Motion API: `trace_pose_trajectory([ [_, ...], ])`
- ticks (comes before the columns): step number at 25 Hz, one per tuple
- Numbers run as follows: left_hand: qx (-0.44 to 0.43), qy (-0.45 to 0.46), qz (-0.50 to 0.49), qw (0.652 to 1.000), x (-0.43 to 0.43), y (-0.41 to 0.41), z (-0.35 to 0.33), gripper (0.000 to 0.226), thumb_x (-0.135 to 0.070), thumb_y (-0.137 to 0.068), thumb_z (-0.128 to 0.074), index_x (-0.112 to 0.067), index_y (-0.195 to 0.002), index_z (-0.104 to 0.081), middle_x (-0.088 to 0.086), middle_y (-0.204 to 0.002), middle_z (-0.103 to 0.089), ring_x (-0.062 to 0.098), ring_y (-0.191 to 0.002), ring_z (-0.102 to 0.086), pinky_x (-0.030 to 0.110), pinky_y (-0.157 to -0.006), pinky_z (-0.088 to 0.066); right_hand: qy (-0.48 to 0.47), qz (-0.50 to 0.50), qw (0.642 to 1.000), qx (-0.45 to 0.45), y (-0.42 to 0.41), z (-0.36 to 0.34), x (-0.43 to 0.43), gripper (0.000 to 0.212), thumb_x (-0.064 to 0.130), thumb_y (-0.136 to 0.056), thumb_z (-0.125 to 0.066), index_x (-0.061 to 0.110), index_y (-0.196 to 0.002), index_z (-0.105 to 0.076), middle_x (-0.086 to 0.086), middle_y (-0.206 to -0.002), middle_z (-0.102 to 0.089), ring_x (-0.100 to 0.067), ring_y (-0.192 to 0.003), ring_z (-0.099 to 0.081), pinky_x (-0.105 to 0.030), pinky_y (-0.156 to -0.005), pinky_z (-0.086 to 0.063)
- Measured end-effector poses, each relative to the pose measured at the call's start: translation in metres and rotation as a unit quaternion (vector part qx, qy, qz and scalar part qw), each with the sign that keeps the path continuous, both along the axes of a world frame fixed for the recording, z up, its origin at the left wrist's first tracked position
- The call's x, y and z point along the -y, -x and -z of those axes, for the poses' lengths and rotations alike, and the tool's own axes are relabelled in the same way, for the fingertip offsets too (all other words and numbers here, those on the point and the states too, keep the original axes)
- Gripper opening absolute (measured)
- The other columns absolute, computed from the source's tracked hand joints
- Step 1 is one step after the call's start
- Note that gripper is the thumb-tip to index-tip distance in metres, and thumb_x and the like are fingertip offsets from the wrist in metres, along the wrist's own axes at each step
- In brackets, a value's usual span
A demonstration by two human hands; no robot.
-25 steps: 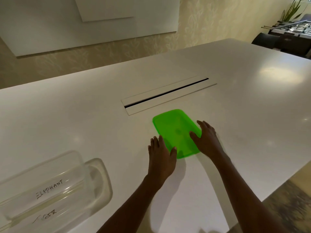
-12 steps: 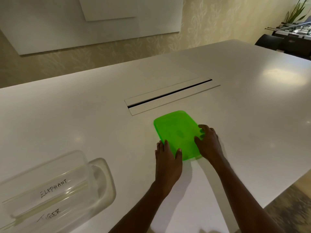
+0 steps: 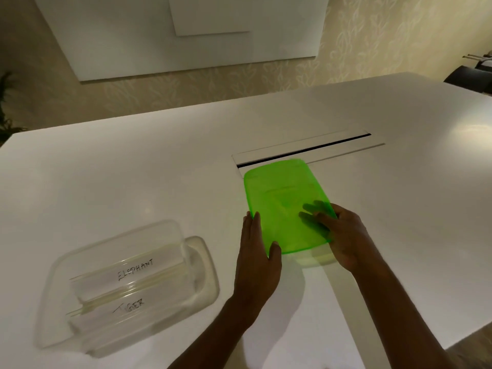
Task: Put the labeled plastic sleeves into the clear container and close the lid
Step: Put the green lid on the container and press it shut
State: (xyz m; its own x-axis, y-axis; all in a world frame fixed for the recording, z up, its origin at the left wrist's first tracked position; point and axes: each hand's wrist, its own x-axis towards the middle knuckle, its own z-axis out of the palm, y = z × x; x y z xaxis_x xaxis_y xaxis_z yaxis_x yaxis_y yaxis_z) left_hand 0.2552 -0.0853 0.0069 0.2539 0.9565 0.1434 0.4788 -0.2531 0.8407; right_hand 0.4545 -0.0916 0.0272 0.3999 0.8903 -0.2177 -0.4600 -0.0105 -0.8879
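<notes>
The translucent green lid (image 3: pixel 282 198) is lifted off the white table, tilted, its near end raised. My right hand (image 3: pixel 343 235) grips its right edge, fingers showing through the green plastic from beneath. My left hand (image 3: pixel 257 251) holds the lid's left near edge, thumb at the corner. At the near left stands the clear container (image 3: pixel 202 262), open. Inside it stand two clear plastic sleeves, one labeled ELEPHANT (image 3: pixel 133 270) and one labeled TIGER (image 3: pixel 125 308) in front of it.
A long cable slot (image 3: pixel 306 151) with a white flap runs across the white table (image 3: pixel 133 169) just beyond the lid. The table's right near edge drops off at lower right. Dark chairs (image 3: pixel 468 78) sit at far right.
Both hands have taken hold of the green lid and raised it off the table, tilting it. The view has swung left, so the clear container now sits nearer the middle.
</notes>
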Motion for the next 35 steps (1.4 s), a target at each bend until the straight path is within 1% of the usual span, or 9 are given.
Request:
trace_pose_trajectory([
  [4, 0.032, -0.024, -0.013, 0.999, -0.01, 0.04, -0.026, 0.073, -0.024, -0.105, -0.058, -0.019, -0.166, -0.017, 0.003, -0.174, -0.015, 0.013, -0.161, -0.015, 0.017, -0.123, -0.011, -0.098, -0.049, 0.993, 0.045, 0.041, -0.026, -0.004, 0.032, 0.0, -0.092, -0.064, 0.005, -0.124, -0.067, -0.015, -0.122, -0.075, -0.033, -0.11, -0.074, -0.029, -0.088, -0.061],
  [7, 0.164, 0.014, -0.041, 0.986, -0.027, 0.077, -0.059, 0.067, -0.036, -0.105, -0.056, -0.023, -0.164, -0.027, -0.016, -0.163, -0.042, -0.002, -0.148, -0.04, 0.022, -0.121, -0.034, -0.156, -0.032, 0.97, 0.183, 0.079, -0.042, -0.01, 0.032, 0.001, -0.095, -0.066, 0.014, -0.125, -0.072, -0.005, -0.118, -0.078, -0.026, -0.109, -0.075, -0.032, -0.094, -0.06],
  [12, 0.526, 0.203, -0.096, 0.82, -0.063, 0.163, -0.111, 0.061, -0.047, -0.108, -0.044, -0.008, -0.155, -0.039, 0.018, -0.152, -0.054, 0.034, -0.122, -0.07, 0.048, -0.108, -0.052, -0.233, 0.007, 0.844, 0.484, 0.143, -0.053, -0.013, 0.049, -0.001, -0.093, -0.069, 0.035, -0.124, -0.073, 0.027, -0.117, -0.073, 0.004, -0.11, -0.07, -0.013, -0.093, -0.053],
  [15, 0.575, 0.274, -0.056, 0.769, -0.07, 0.221, -0.125, 0.069, -0.052, -0.107, -0.042, 0.005, -0.145, -0.049, 0.03, -0.138, -0.063, 0.042, -0.11, -0.075, 0.048, -0.091, -0.063, -0.32, -0.018, 0.742, 0.588, 0.172, -0.048, -0.015, 0.049, -0.014, -0.087, -0.065, 0.016, -0.125, -0.074, 0.009, -0.128, -0.072, -0.008, -0.12, -0.068, -0.033, -0.101, -0.056],
  [19, 0.513, 0.319, -0.067, 0.794, -0.069, 0.276, -0.125, 0.055, -0.032, -0.103, -0.052, 0.007, -0.143, -0.054, 0.025, -0.118, -0.074, 0.036, -0.094, -0.078, 0.038, -0.071, -0.065, -0.398, -0.059, 0.574, 0.713, 0.203, -0.047, -0.018, 0.036, -0.001, -0.1, -0.055, 0.012, -0.128, -0.072, 0.001, -0.135, -0.069, -0.019, -0.128, -0.064, -0.044, -0.104, -0.054],
  [24, 0.478, 0.264, -0.106, 0.831, -0.07, 0.32, -0.103, 0.038, -0.001, -0.102, -0.048, 0.006, -0.137, -0.06, 0.024, -0.13, -0.071, 0.034, -0.1, -0.079, 0.038, -0.072, -0.066, -0.4, -0.167, 0.518, 0.737, 0.236, -0.045, -0.025, 0.044, 0.025, -0.094, -0.075, 0.016, -0.136, -0.067, 0.003, -0.146, -0.061, -0.016, -0.14, -0.054, -0.045, -0.113, -0.045],
  [27, 0.466, 0.23, -0.134, 0.844, -0.071, 0.344, -0.092, 0.038, 0.006, -0.099, -0.048, 0.004, -0.135, -0.061, 0.022, -0.126, -0.074, 0.037, -0.101, -0.079, 0.041, -0.072, -0.066, -0.367, -0.211, 0.597, 0.681, 0.245, -0.042, -0.03, 0.058, 0.049, -0.092, -0.071, 0.016, -0.14, -0.063, 0.002, -0.154, -0.053, -0.015, -0.147, -0.044, -0.042, -0.122, -0.034],
  [32, 0.477, 0.215, -0.15, 0.839, -0.07, 0.367, -0.08, 0.045, 0.007, -0.1, -0.043, -0.009, -0.137, -0.062, 0.02, -0.121, -0.077, 0.041, -0.101, -0.078, 0.045, -0.071, -0.066, -0.151, -0.092, 0.879, 0.442, 0.26, -0.047, -0.064, 0.039, 0.016, -0.103, -0.06, 0.013, -0.142, -0.058, 0.003, -0.142, -0.063, -0.007, -0.129, -0.06, -0.037, -0.113, -0.047],
  [35, 0.483, 0.215, -0.145, 0.836, -0.071, 0.368, -0.076, 0.046, 0.006, -0.099, -0.043, -0.012, -0.138, -0.062, 0.019, -0.121, -0.077, 0.042, -0.101, -0.077, 0.045, -0.071, -0.065, -0.064, -0.134, 0.946, 0.289, 0.269, -0.053, -0.083, 0.034, 0.012, -0.103, -0.059, 0.013, -0.136, -0.064, 0.002, -0.131, -0.07, 0.004, -0.106, -0.069, -0.021, -0.097, -0.055],
])
